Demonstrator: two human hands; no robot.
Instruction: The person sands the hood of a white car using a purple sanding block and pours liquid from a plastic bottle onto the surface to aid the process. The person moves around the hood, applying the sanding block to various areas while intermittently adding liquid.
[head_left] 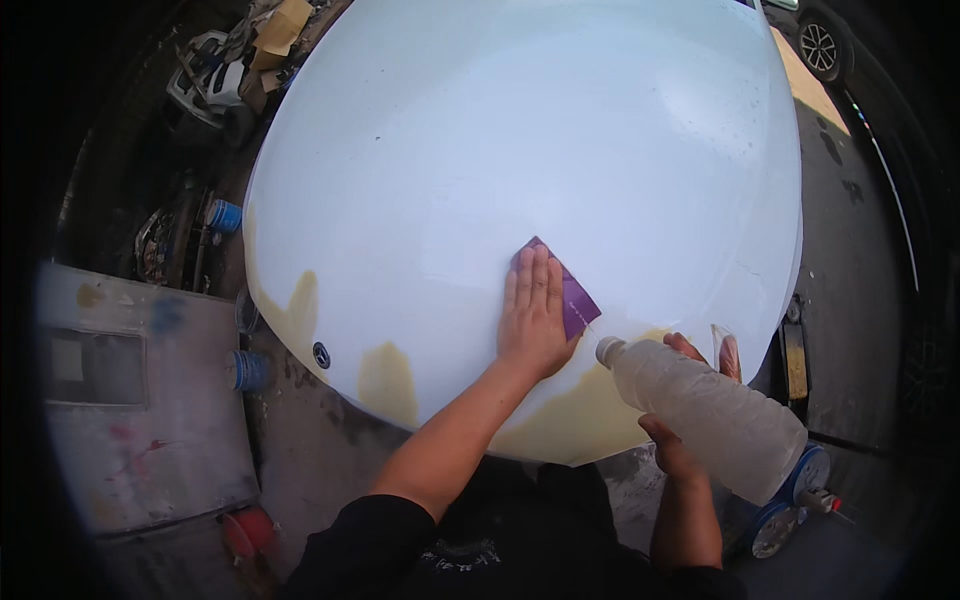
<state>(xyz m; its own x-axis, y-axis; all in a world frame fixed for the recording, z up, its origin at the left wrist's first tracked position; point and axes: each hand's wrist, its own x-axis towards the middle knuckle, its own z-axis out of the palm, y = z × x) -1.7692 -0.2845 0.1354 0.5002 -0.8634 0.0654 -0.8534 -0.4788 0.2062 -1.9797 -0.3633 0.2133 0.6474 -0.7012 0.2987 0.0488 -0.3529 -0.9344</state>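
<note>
My left hand (535, 320) lies with its fingers straight and close together on a purple sheet of sandpaper (580, 308), holding it against a white car hood (430, 170). Corners of the sheet stick out past the fingertips and on the hand's right side. In my right hand (680, 460) is a large cloudy plastic bottle (705, 415), tipped so that its uncapped-looking mouth points at the left hand. A thin streak of liquid shows between mouth and sheet. The bottle hides part of the right hand. Yellowish patches (388, 382) mark the hood's near edge.
A worn, paint-stained panel (170, 420) stands at the left, with blue cans (248, 371) and a red container (248, 533) beside it. Blue-sided cans (775, 525) are at the lower right. Car parts and cardboard (284, 27) lie far left; a car wheel (820, 47) shows far right.
</note>
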